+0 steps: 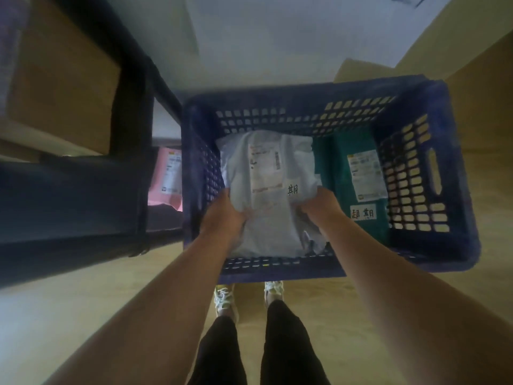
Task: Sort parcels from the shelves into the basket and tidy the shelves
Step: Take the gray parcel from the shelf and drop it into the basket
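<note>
We grip the white parcel (266,168) with left hand (222,216) and right hand (323,204), fingers (225,197) curled round it, inside the basket (277,93).

Blue basket (449,240), wht (266,173) & grn parcels (333,173)

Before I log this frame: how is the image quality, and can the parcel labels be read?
Head view: dim, bluish light; wide-angle bending bows the shelf at the left edge. Head view, overall soft: small label print on the white parcel and green parcel is unreadable; only the big handwritten characters show.
</note>
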The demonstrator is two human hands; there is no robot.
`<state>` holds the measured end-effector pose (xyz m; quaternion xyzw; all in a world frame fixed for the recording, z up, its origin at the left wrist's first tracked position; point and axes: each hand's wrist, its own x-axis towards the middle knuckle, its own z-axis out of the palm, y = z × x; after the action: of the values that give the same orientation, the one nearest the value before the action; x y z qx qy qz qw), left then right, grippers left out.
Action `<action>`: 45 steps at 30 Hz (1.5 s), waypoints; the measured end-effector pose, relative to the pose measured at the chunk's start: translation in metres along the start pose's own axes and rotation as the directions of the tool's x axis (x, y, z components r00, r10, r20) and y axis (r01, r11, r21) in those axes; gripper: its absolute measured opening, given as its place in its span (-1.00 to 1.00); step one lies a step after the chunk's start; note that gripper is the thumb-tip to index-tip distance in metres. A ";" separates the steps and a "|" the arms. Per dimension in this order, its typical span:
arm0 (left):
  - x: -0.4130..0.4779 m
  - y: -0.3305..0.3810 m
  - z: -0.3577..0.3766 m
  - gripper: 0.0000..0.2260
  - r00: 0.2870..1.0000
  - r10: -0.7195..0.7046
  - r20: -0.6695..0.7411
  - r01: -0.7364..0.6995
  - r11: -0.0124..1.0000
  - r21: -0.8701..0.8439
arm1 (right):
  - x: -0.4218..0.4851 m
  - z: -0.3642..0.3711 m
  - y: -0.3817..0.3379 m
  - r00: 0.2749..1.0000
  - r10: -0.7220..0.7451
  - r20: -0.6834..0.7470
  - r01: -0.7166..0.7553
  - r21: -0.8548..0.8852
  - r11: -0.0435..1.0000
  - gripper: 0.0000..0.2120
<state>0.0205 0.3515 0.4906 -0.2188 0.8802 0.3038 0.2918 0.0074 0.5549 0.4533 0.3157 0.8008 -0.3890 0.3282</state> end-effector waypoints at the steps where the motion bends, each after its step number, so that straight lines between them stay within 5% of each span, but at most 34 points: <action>1: 0.007 -0.005 0.006 -0.41 1.000 -0.018 0.005 0.018 1.000 0.016 | 0.006 0.006 0.002 1.000 -0.014 0.005 0.014 -0.005 1.000 -0.78; 3: 0.018 -0.013 0.016 -0.33 0.997 -0.065 0.037 0.062 0.996 0.057 | 0.016 0.017 0.005 1.000 -0.027 0.002 0.027 -0.027 0.999 -0.82; 6: 0.022 -0.021 0.027 -0.30 0.999 0.009 0.051 -0.021 0.971 0.237 | 0.032 0.032 0.013 0.997 -0.011 0.072 0.016 -0.066 0.998 -0.59; 9: 0.021 -0.027 0.032 -0.23 0.971 0.185 0.152 -0.235 0.858 0.456 | 0.050 0.040 0.025 0.994 -0.070 0.082 0.090 -0.279 0.956 -0.18; 12: 0.027 -0.031 0.041 -0.22 0.923 0.189 0.335 -0.356 0.749 0.559 | 0.029 0.027 0.013 0.976 -0.215 -0.021 0.165 -0.569 0.806 0.02; 15: 0.038 -0.032 0.051 -0.25 0.888 0.144 0.437 -0.403 0.701 0.588 | 0.027 0.027 0.012 0.935 -0.350 0.066 0.294 -0.696 0.655 -0.06; 20: 0.050 -0.036 0.057 -0.24 0.872 0.071 0.484 -0.394 0.688 0.609 | 0.046 0.045 0.008 0.895 -0.261 0.363 0.446 -0.691 0.568 -0.38; 23: 0.049 -0.035 0.051 -0.26 0.881 0.045 0.471 -0.358 0.714 0.602 | 0.064 0.049 0.013 0.895 -0.270 0.355 0.443 -0.629 0.639 -0.50; 31: 0.010 -0.038 0.026 -0.44 0.935 0.101 0.341 -0.295 0.756 0.584 | 0.022 0.019 0.015 0.950 -0.267 0.161 0.309 -0.607 0.732 -0.39; 45: -0.110 -0.041 -0.033 -0.55 0.927 0.367 0.070 -0.348 0.779 0.522 | -0.125 -0.011 -0.013 0.879 -0.455 0.143 0.446 -0.586 0.676 -0.38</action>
<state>0.1115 0.3228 0.5663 0.0347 0.9596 0.0975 0.2615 0.0681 0.5260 0.5604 -0.0095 0.9370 -0.1797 0.2994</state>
